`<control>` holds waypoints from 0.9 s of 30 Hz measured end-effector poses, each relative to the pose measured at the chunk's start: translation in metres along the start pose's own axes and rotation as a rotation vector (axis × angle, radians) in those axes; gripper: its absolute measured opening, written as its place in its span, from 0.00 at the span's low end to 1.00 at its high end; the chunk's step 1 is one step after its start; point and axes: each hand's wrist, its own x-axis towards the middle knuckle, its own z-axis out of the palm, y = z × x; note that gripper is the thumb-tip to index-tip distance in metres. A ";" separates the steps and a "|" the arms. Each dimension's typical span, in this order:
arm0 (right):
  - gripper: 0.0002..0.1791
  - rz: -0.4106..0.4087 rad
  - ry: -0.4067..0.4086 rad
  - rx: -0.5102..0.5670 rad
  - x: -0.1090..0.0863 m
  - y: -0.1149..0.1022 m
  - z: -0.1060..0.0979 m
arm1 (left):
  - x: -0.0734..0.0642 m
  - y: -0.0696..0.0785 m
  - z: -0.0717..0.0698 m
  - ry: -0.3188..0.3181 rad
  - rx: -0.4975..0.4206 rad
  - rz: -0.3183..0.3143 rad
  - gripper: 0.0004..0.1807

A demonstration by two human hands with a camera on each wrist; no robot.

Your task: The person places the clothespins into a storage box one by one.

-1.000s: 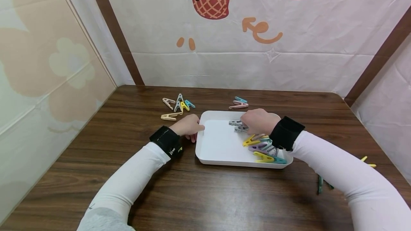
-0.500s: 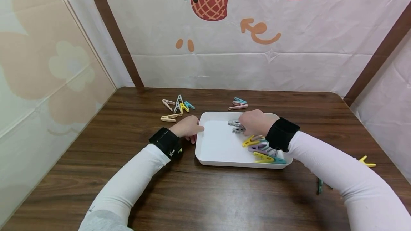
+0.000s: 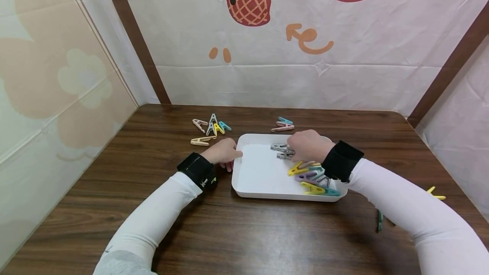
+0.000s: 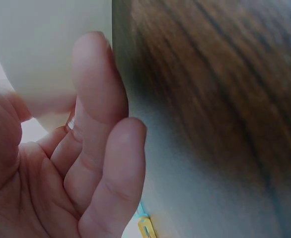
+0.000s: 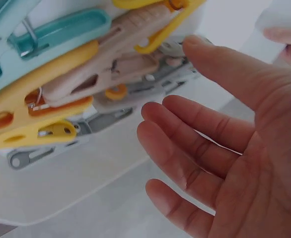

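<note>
My left hand (image 3: 223, 151) grips the left rim of a white tray (image 3: 256, 169), thumb over the edge and fingers outside it. In the left wrist view, the fingers (image 4: 123, 173) lie bent beside the tray wall. My right hand (image 3: 308, 145) hovers within the tray's right half, next to grey clothespins (image 3: 279, 147). The right wrist view has its fingers loosely spread, with nothing between them; the thumb tip is close to the grey clothespins (image 5: 173, 74), contact unclear. Yellow (image 3: 298, 169), purple (image 3: 304, 176) and teal (image 3: 331, 192) clothespins are heaped nearer me, partly under the right wrist.
On the brown table (image 3: 267, 232), several clothespins (image 3: 212, 124) lie beyond the tray at the left. Blue and pink clothespins (image 3: 283, 125) sit behind the tray. At the right, a green clothespin (image 3: 380, 220) and a yellow clothespin (image 3: 435, 194) show around my right sleeve.
The right hand and forearm shift slightly left, then slightly back right. My left hand keeps its grip on the rim, and the clothespins stay nearly where they were.
</note>
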 end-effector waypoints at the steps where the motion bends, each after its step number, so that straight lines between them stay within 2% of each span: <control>1: 0.13 0.001 0.013 0.011 -0.004 0.001 -0.002 | 0.000 0.000 0.000 0.000 0.001 0.000 0.13; 6: 0.16 0.025 0.083 0.049 -0.026 0.009 -0.010 | 0.000 -0.001 0.000 -0.007 -0.001 -0.005 0.12; 11: 0.15 0.082 0.169 0.067 -0.053 0.024 -0.015 | 0.000 0.000 0.000 -0.005 0.003 -0.009 0.12; 18: 0.12 0.185 0.212 0.184 -0.102 0.056 -0.013 | 0.000 0.002 0.000 -0.011 0.005 -0.002 0.13; 21: 0.14 0.220 0.198 0.231 -0.126 0.073 -0.005 | 0.000 0.003 -0.001 -0.012 0.002 0.002 0.13; 27: 0.21 0.285 0.082 0.307 -0.168 0.100 0.022 | 0.000 0.002 -0.001 -0.015 -0.006 -0.001 0.12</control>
